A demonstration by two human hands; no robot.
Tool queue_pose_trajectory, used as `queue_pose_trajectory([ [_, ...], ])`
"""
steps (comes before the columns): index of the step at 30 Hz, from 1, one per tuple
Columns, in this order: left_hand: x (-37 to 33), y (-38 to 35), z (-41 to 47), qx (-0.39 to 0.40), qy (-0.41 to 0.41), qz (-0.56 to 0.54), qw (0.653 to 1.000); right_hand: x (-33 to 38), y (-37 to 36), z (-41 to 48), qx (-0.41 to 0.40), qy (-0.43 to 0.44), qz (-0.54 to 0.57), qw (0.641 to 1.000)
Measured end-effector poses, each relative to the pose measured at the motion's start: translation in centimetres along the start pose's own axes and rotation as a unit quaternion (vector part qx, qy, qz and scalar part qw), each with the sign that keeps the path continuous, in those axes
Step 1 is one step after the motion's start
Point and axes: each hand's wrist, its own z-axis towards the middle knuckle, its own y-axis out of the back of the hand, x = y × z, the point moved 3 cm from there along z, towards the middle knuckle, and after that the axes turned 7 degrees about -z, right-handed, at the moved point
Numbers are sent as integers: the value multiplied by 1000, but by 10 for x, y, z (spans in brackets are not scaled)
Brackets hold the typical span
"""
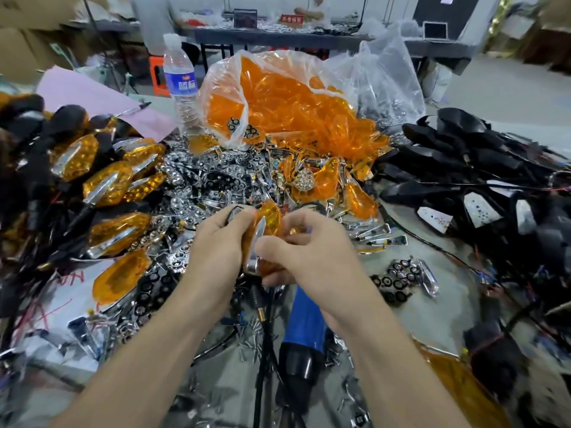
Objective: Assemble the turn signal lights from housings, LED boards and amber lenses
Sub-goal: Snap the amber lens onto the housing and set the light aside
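Two hands worked on one unit just in front of the bag of amber lenses (278,97). Our left hand (216,239) curled its fingers round the left side of the turn signal light (262,230). Our right hand (309,251) pinched the light's lower edge between thumb and bent fingers, so neither hand was free. An amber lens and a chrome strip already sat on that unit; whether they were fully snapped home we could not tell.

Left of the bag lay a heap of finished lights (105,180), a fair count done, we judged. Right of the bag waited a pile of black housings (448,156), and some nearer us showed white LED boards (482,208) already fitted. Between the bag and our hands spread loose chrome reflectors (197,186) and stray lenses. With the bag bulging full, we reckoned far more remained than was finished. A blue tool (304,319) lay untouched on the near side of our hands, away from the bag.
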Motion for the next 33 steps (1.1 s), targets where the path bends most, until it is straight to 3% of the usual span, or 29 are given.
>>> queue_pose_trajectory([
  [4, -2, 2, 3, -21, -21, -8, 1000, 4, 2, -5, -114, 62, -159, 979],
  [9, 1, 10, 6, -67, -12, -10, 998, 1, -17, -10, -97, 120, -259, 954],
  [13, -1, 11, 6, -43, -38, 14, 998, 0, -18, -10, -59, 131, -252, 957],
  [18, -2, 7, 0, -48, -43, 17, 998, -3, -12, -6, -81, 80, -102, 988],
  [23, 4, 10, -1, -102, 36, -14, 994, -2, -23, -13, -92, 141, -215, 962],
  [29, -3, 7, 3, 36, 85, -145, 985, -1, -31, -17, -106, 159, -292, 937],
  [33, -5, 12, 5, 83, 64, -139, 985, -3, -32, -17, -104, 160, -291, 937],
])
